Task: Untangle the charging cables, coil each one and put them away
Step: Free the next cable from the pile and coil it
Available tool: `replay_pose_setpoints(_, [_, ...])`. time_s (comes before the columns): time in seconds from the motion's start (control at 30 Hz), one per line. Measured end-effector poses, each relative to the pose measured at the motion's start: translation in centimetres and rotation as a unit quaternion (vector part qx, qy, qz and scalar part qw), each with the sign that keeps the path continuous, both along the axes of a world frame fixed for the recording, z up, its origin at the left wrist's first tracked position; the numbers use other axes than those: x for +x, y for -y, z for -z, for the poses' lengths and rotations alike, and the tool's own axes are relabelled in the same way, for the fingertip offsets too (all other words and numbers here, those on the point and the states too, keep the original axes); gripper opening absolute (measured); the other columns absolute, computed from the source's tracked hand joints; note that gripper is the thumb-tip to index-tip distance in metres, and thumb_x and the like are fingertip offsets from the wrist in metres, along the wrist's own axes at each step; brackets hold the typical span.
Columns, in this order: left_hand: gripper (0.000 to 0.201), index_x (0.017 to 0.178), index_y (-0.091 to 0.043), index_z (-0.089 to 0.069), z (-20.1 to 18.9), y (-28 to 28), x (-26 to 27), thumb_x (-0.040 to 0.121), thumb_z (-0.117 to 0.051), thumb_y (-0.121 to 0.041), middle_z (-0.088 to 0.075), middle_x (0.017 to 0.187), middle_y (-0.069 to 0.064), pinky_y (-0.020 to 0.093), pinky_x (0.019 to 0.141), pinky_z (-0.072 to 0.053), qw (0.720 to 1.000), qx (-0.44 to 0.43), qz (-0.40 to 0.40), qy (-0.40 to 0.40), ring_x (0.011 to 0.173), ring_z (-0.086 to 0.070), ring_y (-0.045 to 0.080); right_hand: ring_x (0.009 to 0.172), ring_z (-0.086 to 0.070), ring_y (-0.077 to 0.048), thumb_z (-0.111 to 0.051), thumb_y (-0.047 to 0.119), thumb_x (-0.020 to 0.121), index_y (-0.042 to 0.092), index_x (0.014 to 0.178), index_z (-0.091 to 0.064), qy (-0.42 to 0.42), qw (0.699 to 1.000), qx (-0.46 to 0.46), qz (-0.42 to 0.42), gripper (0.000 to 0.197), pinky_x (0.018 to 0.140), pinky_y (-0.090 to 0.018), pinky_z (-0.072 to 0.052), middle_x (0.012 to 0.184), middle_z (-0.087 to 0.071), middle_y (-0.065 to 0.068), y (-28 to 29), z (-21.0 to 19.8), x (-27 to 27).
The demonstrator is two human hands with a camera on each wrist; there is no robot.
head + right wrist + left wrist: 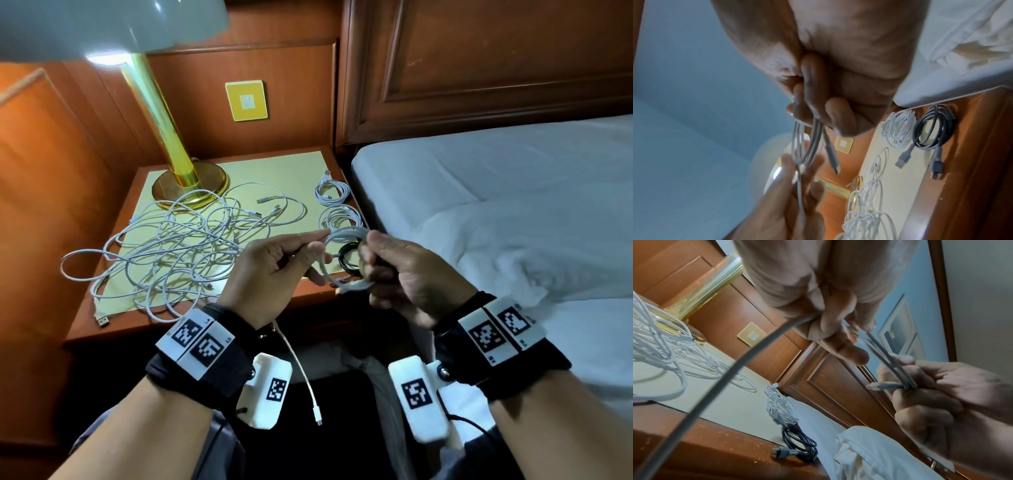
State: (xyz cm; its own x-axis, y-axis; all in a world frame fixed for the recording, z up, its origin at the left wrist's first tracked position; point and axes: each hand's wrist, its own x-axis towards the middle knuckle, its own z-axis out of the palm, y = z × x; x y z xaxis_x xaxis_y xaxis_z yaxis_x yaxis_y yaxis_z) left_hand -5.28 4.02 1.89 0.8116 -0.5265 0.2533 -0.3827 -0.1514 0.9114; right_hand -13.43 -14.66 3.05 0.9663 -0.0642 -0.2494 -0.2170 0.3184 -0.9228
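While both of your hands sit in front of the nightstand's [191, 317] front-right corner, they share one white cable [344, 236]. Your right hand [407, 274] has its fingers curled round a bundle of loops of it, one plug end poking out of the fist. Your left hand [274, 263] pinches the far end of the same loops between thumb and fingers, and the cable's free tail [301, 370] runs down past your left wrist, plug hanging below the nightstand's front edge.

On the nightstand:
- Black coil [935, 128] at the front-right corner, partly hidden behind your hands in the head view; both plugs lie loose beside it.
- Two white coils along the right edge, one [340, 217] just behind the black coil, the other [332, 192] behind that, near the back-right corner.
- Tangle [171, 246] of white cables over the left and middle; several loops overhang the left edge, and one USB plug [103, 321] lies at the front-left corner.
- Brass lamp [190, 181] at the back-left; a few strands of the tangle lie over its base.

Bed [513, 192] with white sheets just beside the right edge. Yellow wall switch [246, 100] on the wood panel behind.
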Motion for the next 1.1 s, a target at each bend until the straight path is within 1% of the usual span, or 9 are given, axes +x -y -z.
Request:
replay_pose_setpoints(0.13, [0.027, 0.113, -0.034, -0.072, 0.6, -0.8, 0.9, 0.096, -0.064, -0.015, -0.070, 0.079, -0.010, 0.028, 0.047, -0.050, 0.999, 0.030, -0.035, -0.008, 0.057, -0.062, 0.013, 0.035, -0.021, -0.004, -0.036, 0.039, 0.105, 0.022, 0.072, -0.047, 0.038, 0.988, 0.095, 0.115, 0.038, 0.045, -0.023, -0.025, 0.056, -0.027, 0.008, 2.4, -0.5, 0.2])
replay_pose_setpoints(0.33, [0.019, 0.089, -0.027, -0.066, 0.8, -2.1, 2.1, 0.090, -0.064, -0.008, -0.065, 0.080, -0.011, 0.019, 0.053, -0.042, 0.984, 0.063, -0.153, 0.060, 0.057, -0.057, 0.012, 0.037, -0.020, -0.007, -0.037, 0.038, 0.106, 0.023, 0.074, -0.049, 0.054, 0.968, 0.061, 0.239, 0.036, 0.051, -0.027, -0.021, 0.055, -0.032, 0.008, 3.9, -0.8, 0.3])
replay_pose_setpoints(0.43, [0.023, 0.083, -0.027, -0.068, 0.7, -2.0, 1.5, 0.085, -0.069, -0.004, -0.066, 0.077, -0.011, 0.014, 0.057, -0.042, 0.979, 0.114, -0.133, 0.106, 0.059, -0.059, 0.008, 0.039, -0.027, -0.010, -0.040, 0.034, 0.107, 0.019, 0.078, -0.054, 0.084, 0.965, -0.021, 0.246, 0.036, 0.050, -0.029, -0.025, 0.056, -0.046, 0.003, 3.7, -0.3, 0.3])
replay_pose_setpoints(0.53, [0.019, 0.090, -0.022, -0.072, 0.4, -1.3, 0.3, 0.085, -0.072, -0.003, -0.062, 0.069, -0.017, 0.006, 0.057, -0.036, 0.980, 0.128, -0.047, 0.142, 0.056, -0.055, 0.000, 0.046, -0.040, -0.018, -0.041, 0.032, 0.107, 0.022, 0.082, -0.062, 0.125, 0.932, -0.251, 0.230, 0.034, 0.050, -0.032, -0.033, 0.066, -0.068, -0.001, 2.7, 0.4, 0.2])
replay_pose_setpoints(0.67, [0.022, 0.094, -0.028, -0.071, 0.0, -0.4, -0.9, 0.087, -0.074, -0.007, -0.067, 0.077, -0.024, 0.016, 0.057, -0.044, 0.986, 0.105, 0.054, 0.117, 0.058, -0.058, 0.004, 0.061, -0.062, 0.005, -0.045, 0.032, 0.105, 0.021, 0.091, -0.065, 0.167, 0.876, -0.416, 0.179, 0.026, 0.060, -0.009, -0.042, 0.078, -0.076, 0.009, 0.8, 1.1, 0.2])
replay_pose_setpoints(0.8, [0.020, 0.094, -0.029, -0.069, 0.0, -0.1, -1.1, 0.088, -0.075, -0.011, -0.070, 0.082, -0.012, 0.045, 0.064, -0.052, 0.993, 0.059, 0.074, 0.071, 0.067, -0.060, 0.035, 0.079, -0.069, 0.001, -0.050, 0.030, 0.102, 0.017, 0.095, -0.069, 0.183, 0.869, -0.438, 0.136, 0.024, 0.070, -0.008, -0.048, 0.081, -0.075, 0.011, -0.1, 1.8, 0.0])
replay_pose_setpoints(0.87, [0.016, 0.094, -0.027, -0.069, 0.0, -0.2, -0.8, 0.088, -0.075, -0.013, -0.071, 0.084, -0.012, 0.044, 0.064, -0.053, 0.994, 0.055, 0.064, 0.065, 0.067, -0.061, 0.031, 0.074, -0.067, -0.001, -0.049, 0.034, 0.101, 0.019, 0.092, -0.069, 0.185, 0.860, -0.449, 0.156, 0.027, 0.067, -0.012, -0.048, 0.075, -0.071, 0.012, 0.0, 1.8, 0.1])
replay_pose_setpoints(0.97, [0.015, 0.094, -0.025, -0.068, 0.4, -0.6, -0.2, 0.090, -0.073, -0.011, -0.068, 0.077, -0.020, 0.022, 0.059, -0.047, 0.990, 0.116, 0.037, 0.075, 0.059, -0.057, 0.006, 0.064, -0.059, 0.001, -0.050, 0.037, 0.101, 0.026, 0.088, -0.069, 0.153, 0.867, -0.435, 0.188, 0.026, 0.061, -0.011, -0.042, 0.068, -0.065, 0.016, 0.4, 1.6, 0.2])
replay_pose_setpoints(1.1, [0.015, 0.091, -0.030, -0.068, 0.6, -0.4, -0.2, 0.089, -0.074, -0.016, -0.065, 0.071, -0.008, 0.030, 0.060, -0.044, 0.986, 0.144, 0.041, 0.069, 0.060, -0.052, 0.021, 0.076, -0.066, 0.006, -0.049, 0.031, 0.103, 0.020, 0.091, -0.072, 0.155, 0.898, -0.381, 0.156, 0.028, 0.079, -0.018, -0.050, 0.084, -0.074, 0.011, 0.2, 1.5, 0.3])
